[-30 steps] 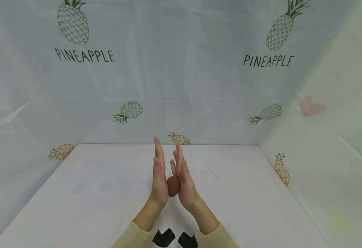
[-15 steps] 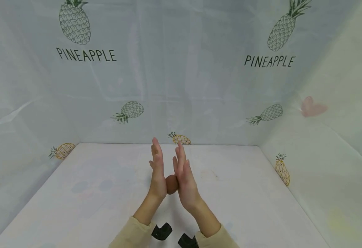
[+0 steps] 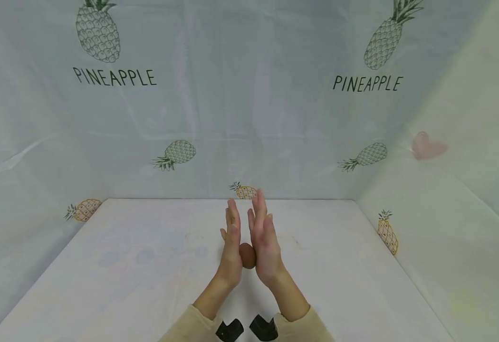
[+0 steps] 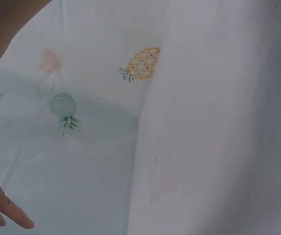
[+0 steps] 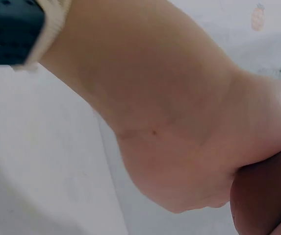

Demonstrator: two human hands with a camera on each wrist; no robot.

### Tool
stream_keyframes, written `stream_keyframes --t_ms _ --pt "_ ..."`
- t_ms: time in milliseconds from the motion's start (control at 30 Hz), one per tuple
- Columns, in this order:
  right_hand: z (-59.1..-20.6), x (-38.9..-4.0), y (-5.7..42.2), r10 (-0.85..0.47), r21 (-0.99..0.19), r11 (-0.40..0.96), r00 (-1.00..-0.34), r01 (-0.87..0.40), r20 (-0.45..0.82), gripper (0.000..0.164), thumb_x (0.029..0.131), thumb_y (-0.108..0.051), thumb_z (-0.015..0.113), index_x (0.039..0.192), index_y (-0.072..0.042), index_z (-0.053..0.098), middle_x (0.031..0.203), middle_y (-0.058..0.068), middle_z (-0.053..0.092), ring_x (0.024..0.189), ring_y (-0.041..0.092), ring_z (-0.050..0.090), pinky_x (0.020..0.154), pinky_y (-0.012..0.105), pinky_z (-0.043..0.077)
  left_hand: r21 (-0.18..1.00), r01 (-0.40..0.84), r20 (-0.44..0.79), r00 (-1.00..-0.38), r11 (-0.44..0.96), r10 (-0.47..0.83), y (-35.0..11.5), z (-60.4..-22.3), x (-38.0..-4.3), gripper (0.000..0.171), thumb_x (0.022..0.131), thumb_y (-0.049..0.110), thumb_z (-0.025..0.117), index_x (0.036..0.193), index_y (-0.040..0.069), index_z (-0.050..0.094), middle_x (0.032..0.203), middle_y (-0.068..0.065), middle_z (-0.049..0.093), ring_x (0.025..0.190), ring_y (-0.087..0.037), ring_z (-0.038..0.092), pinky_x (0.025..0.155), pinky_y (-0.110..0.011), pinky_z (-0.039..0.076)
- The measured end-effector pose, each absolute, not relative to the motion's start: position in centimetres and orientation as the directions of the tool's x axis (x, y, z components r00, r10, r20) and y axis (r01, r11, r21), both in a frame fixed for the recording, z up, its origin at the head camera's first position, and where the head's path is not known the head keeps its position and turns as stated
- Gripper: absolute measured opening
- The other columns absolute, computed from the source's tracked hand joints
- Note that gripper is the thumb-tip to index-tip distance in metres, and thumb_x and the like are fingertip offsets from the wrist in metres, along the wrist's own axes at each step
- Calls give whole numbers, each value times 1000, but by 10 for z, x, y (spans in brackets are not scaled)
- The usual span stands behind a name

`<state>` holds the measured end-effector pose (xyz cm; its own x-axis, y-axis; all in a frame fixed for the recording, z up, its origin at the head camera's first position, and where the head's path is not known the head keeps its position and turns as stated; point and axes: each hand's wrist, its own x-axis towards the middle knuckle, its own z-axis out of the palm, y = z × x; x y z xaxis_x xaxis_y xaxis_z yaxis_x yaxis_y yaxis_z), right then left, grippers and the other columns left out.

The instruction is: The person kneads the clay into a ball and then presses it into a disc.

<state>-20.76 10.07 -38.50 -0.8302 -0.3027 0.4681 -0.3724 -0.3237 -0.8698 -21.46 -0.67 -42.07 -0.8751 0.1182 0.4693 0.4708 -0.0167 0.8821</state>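
Note:
A smooth reddish-brown ball (image 3: 247,256), perhaps clay, is held between the two palms above the table. The left hand (image 3: 231,256) presses its left side with fingers straight and pointing away. On the other side the right hand (image 3: 267,249) lies flat against it, its fingers also straight and reaching slightly farther forward. The right wrist view shows the ball (image 5: 263,196) close up beside the heel of the right hand (image 5: 179,161). Only fingers (image 4: 12,213) and part of a hand show along the edge of the left wrist view; the ball is not seen there.
Beneath the hands is a white table (image 3: 147,285). Pale sheeting (image 3: 249,109) printed with pineapples surrounds it at the back and sides. Black devices (image 3: 230,329) sit at both wrists, by the cream sleeves (image 3: 191,325).
Both hands and the ball have shifted right. The right hand has slid forward and the left hand back, so the right fingertips now reach farther. The ball stays between the palms.

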Motion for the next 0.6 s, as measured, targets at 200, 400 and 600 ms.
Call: stream_keyframes --t_ms 200,400,600 --pt "-383 -211 107 -265 -877 -326 -857 -351 442 63 109 -63 4 169 -44 -7 176 -10 -8 164 33 -8 128 62 -11 873 481 487 -856 -75 174 1 -420 -205 61 112 47 5 169 33 -13 175 16 -18 162 -18 -23 120 -63 -27" --pt "-386 -215 109 -259 -883 -333 -868 -332 424 62 109 -64 4 168 -47 -8 176 -11 -9 164 33 -10 126 65 -13 846 521 533 -823 -111 198 2 -416 -197 64 111 57 2 169 34 -12 176 14 -18 162 -18 -22 120 -63 -27" --pt "-394 -219 108 -287 -884 -350 -862 -311 417 63 109 -64 3 168 -46 -10 176 -10 -12 163 36 -13 124 66 -16 831 542 557 -803 -128 213 0 -408 -194 70 107 66 -3 168 34 -15 175 14 -22 160 -14 -26 119 -63 -28"
